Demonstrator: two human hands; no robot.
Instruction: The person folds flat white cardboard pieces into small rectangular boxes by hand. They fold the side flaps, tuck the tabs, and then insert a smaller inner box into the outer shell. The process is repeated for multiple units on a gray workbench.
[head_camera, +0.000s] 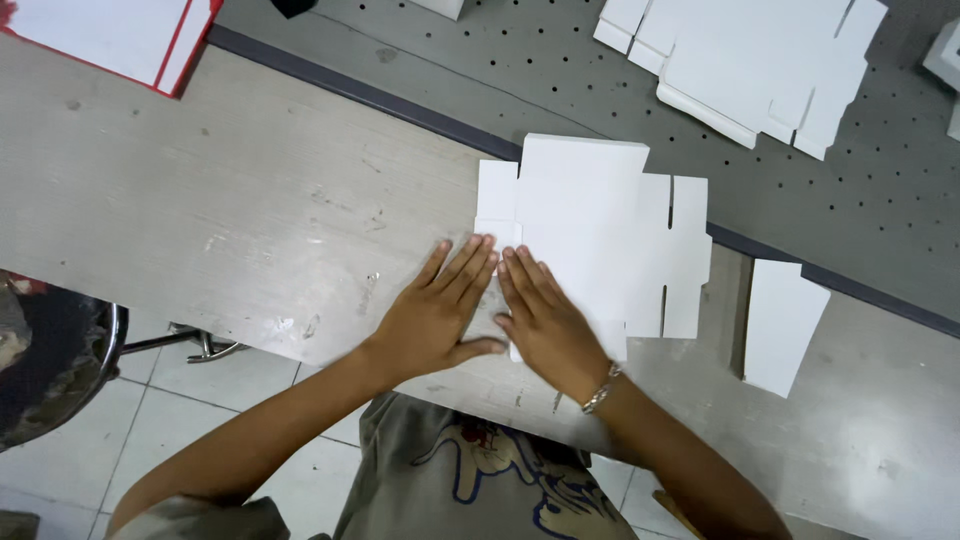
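Head view: the flat white die-cut box blank (590, 235) lies on the pale wooden tabletop (250, 200), just beyond my hands. Its long axis runs left to right across the picture, with the slotted tabs pointing right, toward the grey perforated board (850, 200), whose edge the blank's far right part overlaps.

Going left to right: a red-edged tray (120, 35) sits at the far left corner, holding a white sheet. I cannot tell what else is in it.

My left hand (440, 315) lies flat, palm down, fingers straight and together, thumb spread out; its fingertips reach the blank's near left flap. My right hand (545, 320) is just beside it, also flat and open, pressing down on the blank's near edge; neither hand grips anything. A metal bracelet (603, 388) is on my right wrist.

Further right, a separate white card piece (782, 325) lies apart from the blank, and more white blanks (750, 65) rest on the perforated board.
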